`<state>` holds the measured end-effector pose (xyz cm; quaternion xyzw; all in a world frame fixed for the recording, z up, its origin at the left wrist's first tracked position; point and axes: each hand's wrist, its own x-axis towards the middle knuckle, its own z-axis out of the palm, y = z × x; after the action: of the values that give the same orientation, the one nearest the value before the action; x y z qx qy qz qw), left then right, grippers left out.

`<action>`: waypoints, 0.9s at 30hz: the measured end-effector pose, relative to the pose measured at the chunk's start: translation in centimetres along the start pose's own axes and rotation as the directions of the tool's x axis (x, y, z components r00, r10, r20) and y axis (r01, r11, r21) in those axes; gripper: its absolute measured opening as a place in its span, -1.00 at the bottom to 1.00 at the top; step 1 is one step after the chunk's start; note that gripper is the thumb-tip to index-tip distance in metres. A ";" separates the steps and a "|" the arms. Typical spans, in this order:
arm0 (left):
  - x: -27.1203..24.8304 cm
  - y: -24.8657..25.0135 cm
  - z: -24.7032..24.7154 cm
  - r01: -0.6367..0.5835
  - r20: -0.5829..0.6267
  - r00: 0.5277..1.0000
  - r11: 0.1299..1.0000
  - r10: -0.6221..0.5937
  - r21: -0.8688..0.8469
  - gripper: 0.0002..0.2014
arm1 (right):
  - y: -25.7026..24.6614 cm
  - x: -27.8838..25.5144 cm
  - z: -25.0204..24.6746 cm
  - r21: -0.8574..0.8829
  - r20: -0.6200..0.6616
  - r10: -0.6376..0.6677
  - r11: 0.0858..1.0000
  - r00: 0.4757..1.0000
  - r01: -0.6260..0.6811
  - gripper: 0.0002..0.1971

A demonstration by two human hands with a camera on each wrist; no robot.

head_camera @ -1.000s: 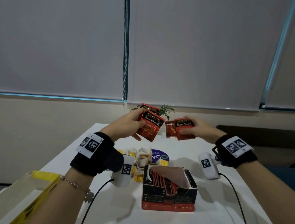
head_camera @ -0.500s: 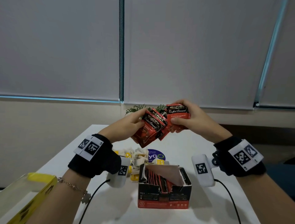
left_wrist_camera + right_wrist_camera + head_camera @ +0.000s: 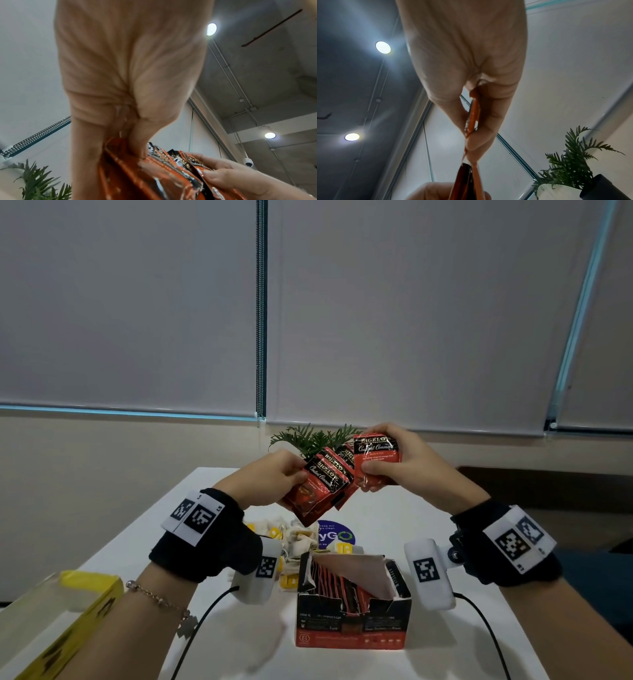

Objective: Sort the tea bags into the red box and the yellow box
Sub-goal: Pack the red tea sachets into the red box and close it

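Both hands are raised above the table, close together. My left hand [image 3: 274,474] pinches a fanned stack of red tea bag packets [image 3: 320,486] between thumb and fingers; the same packets [image 3: 154,169] show in the left wrist view. My right hand [image 3: 407,463] grips more red packets [image 3: 376,460], whose edge [image 3: 473,116] is seen between its thumb and fingers, and they touch the left stack. Below stands the open red box [image 3: 352,625] with red packets upright inside. The yellow box [image 3: 65,621] lies at the lower left.
A heap of white tea bags with yellow tags [image 3: 294,539] lies on the white table [image 3: 411,522] behind the red box, beside a blue round sticker [image 3: 337,534]. A potted plant [image 3: 317,440] stands at the table's far edge. Cables run from both wrist cameras.
My right hand rose and moved left until its packets met the left hand's stack. The left hand lifted slightly. Both hands kept hold of their packets.
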<state>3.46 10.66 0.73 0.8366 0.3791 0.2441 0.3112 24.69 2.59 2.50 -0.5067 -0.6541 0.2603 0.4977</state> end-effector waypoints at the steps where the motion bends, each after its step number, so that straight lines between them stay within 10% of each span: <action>1: 0.0 0.0 0.0 -0.004 -0.002 1.000 1.000 0.004 0.010 -0.79 | 0.0 0.1 0.0 -0.017 -0.009 0.009 1.000 1.000 -0.010 -0.59; 8: 0.1 0.0 0.0 -0.039 -0.044 0.998 0.999 0.040 0.030 -0.80 | -0.3 0.3 0.1 -0.054 -0.020 0.042 0.998 0.999 -0.043 -0.59; 18: 0.0 0.8 0.7 -0.018 -0.057 0.998 0.970 0.004 -0.241 -0.74 | 0.2 0.6 1.2 0.320 0.033 0.169 0.932 0.985 -0.170 -0.71; 27: 0.3 0.8 0.7 -0.035 -0.215 0.976 0.969 -0.019 -0.246 -0.73 | 0.6 1.3 1.1 0.288 -0.307 0.173 0.954 0.936 -0.082 -0.77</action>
<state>4.47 10.18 0.85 0.7611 0.3737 0.3801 0.3696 23.97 4.19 2.08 -0.5118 -0.4856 0.2909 0.6462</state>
